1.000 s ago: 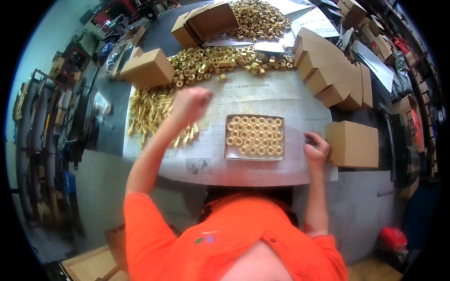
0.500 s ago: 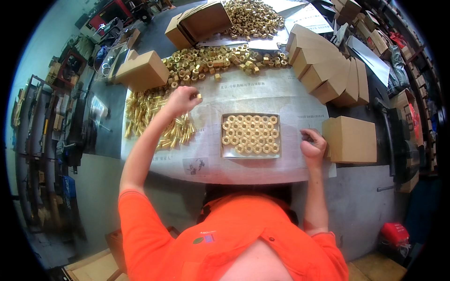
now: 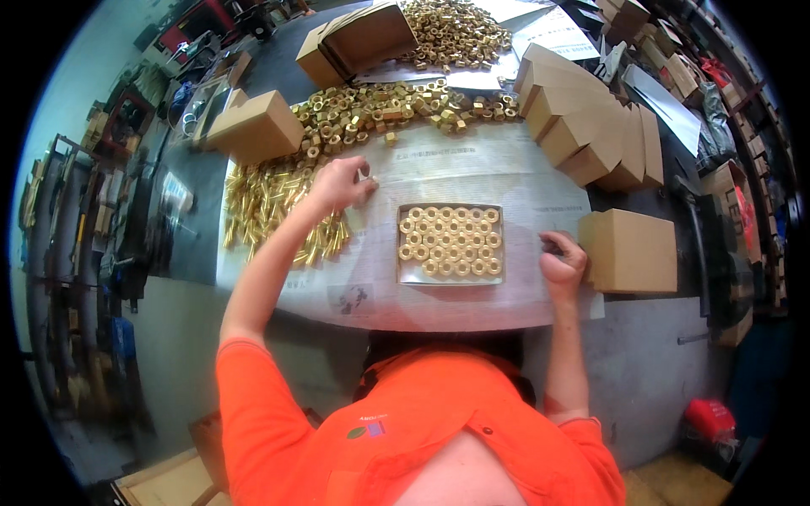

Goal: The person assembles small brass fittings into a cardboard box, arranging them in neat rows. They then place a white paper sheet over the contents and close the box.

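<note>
My left hand (image 3: 342, 183) hovers beside the right edge of a heap of slender brass fittings (image 3: 261, 211). Its fingers are closed around a brass nut, mostly covered by the fingertips now. An open shallow box (image 3: 411, 276) lies in front of me on the paper-covered table. Rows of brass nuts (image 3: 455, 239) stand in it with their holes facing up; the front left corner shows bare bottom. To the right of that box, my right hand (image 3: 564, 260) rests on the paper with curled fingers. A dark spot shows between them, and I cannot make out what it is.
Brass nuts (image 3: 396, 110) lie heaped beyond my left hand, and another pile (image 3: 460, 34) lies farther back. Cardboard boxes stand at the left (image 3: 257, 126), the back (image 3: 359, 42) and beside my right hand (image 3: 631, 251). Several folded cartons (image 3: 591, 126) lean together at the right.
My left hand has shifted slightly right and toward me, turning so that the nut in its fingertips is mostly covered. My right hand and the box of nuts stay put.
</note>
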Action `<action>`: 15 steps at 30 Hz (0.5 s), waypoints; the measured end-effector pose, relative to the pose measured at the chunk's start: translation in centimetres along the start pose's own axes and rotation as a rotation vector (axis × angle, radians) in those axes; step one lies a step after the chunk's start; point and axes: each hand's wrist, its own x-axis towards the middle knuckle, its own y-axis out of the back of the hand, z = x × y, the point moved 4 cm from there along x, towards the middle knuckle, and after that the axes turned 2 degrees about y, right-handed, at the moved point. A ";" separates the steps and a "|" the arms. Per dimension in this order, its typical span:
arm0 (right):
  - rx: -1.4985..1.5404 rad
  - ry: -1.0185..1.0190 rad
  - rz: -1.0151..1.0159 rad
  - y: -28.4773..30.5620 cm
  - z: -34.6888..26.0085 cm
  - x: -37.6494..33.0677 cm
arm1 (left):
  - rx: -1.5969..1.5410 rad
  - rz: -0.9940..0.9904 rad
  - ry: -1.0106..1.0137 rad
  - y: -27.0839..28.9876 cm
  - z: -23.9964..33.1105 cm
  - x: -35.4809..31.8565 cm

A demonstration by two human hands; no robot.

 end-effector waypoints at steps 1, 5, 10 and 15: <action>-0.006 0.004 0.005 0.0 0.1 0.0 | 0.035 0.075 -0.036 -0.4 0.0 -0.2; -0.006 0.016 0.001 0.1 -0.4 0.1 | 0.181 0.116 -0.118 -1.6 0.6 -1.0; -0.003 0.026 -0.016 0.0 -0.3 0.2 | 0.148 0.193 -0.126 -1.5 0.9 -1.2; 0.025 0.019 -0.014 -0.2 0.0 0.1 | -0.207 0.129 -0.223 -0.4 2.5 -4.4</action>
